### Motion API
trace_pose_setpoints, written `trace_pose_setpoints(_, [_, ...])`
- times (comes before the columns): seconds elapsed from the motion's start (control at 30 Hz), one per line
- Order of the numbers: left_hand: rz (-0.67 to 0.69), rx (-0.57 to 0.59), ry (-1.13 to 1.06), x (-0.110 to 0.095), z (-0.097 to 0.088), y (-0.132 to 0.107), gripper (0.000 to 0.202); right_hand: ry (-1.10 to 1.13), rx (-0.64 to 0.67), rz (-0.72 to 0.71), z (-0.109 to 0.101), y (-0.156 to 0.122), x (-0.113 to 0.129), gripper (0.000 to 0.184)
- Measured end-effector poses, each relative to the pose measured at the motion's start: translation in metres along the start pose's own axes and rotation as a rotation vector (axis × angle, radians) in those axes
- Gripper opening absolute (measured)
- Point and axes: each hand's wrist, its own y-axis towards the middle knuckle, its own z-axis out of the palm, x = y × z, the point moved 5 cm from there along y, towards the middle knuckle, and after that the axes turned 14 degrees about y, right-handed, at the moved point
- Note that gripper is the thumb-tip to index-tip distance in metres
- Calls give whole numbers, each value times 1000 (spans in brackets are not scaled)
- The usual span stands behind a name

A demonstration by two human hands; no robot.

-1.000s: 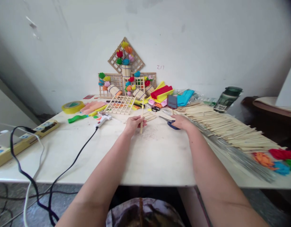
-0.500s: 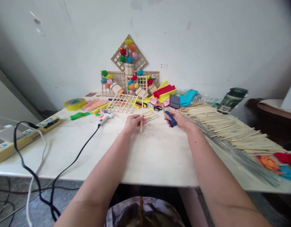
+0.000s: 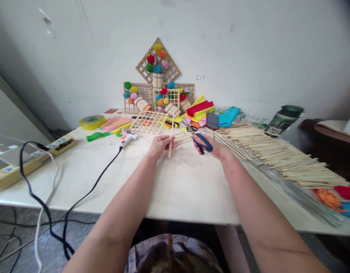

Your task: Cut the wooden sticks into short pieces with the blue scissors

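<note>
My left hand (image 3: 160, 147) is closed around a couple of thin wooden sticks (image 3: 171, 131), held nearly upright above the table. In my right hand (image 3: 217, 148) is a pair of scissors (image 3: 204, 141) with dark blue handles, its blades pointing up and left toward the sticks. The handles are spread apart, and the blades look parted and do not touch the held sticks. Between the hands, several short cut sticks (image 3: 182, 137) lie on the table. A flat stick lattice (image 3: 149, 122) rests just beyond my left hand.
A white glue gun (image 3: 128, 139) with a black cord lies left, near a power strip (image 3: 35, 161) and yellow tape (image 3: 92, 122). Many loose sticks (image 3: 280, 151) and grey wires (image 3: 302, 201) spread right, before a dark bottle (image 3: 285, 119). Flower-decorated lattices (image 3: 158, 57) stand against the wall.
My right hand has moved left with the scissors, closer to the sticks, and the scissors' handles have spread. My left hand keeps its hold. The whole view has shifted slightly.
</note>
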Motion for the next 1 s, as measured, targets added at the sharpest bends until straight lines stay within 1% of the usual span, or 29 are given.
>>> trace_pose_setpoints(0.1, [7, 16, 10, 0, -2, 0, 27, -39, 47, 8, 0, -3, 1, 30])
trace_pose_setpoints(0.2, [19, 39, 29, 0, -3, 1, 27, -126, 73, 36, -3, -6, 2, 31])
trace_pose_setpoints(0.33, [12, 63, 64, 0, -1, 0, 28, -231, 136, 106, -3, -9, 3, 26])
trace_pose_setpoints(0.43, [3, 68, 100, -2, 1, -1, 28, -305, 146, 150, -1, -10, 2, 25])
trace_pose_setpoints(0.53, [-5, 70, 125, -4, 2, -3, 29, -369, 153, 154, 3, -9, 1, 28])
trace_pose_setpoints(0.63, [-1, 85, 146, -5, 3, -4, 30, -375, 173, 147, 6, -8, -2, 29])
trace_pose_setpoints(0.8, [13, 108, 174, -4, 4, -4, 30, -318, 208, 151, 10, -7, -3, 24])
trace_pose_setpoints(1.0, [16, 130, 191, -1, 4, -2, 31, -364, 194, 133, 13, -6, -3, 25])
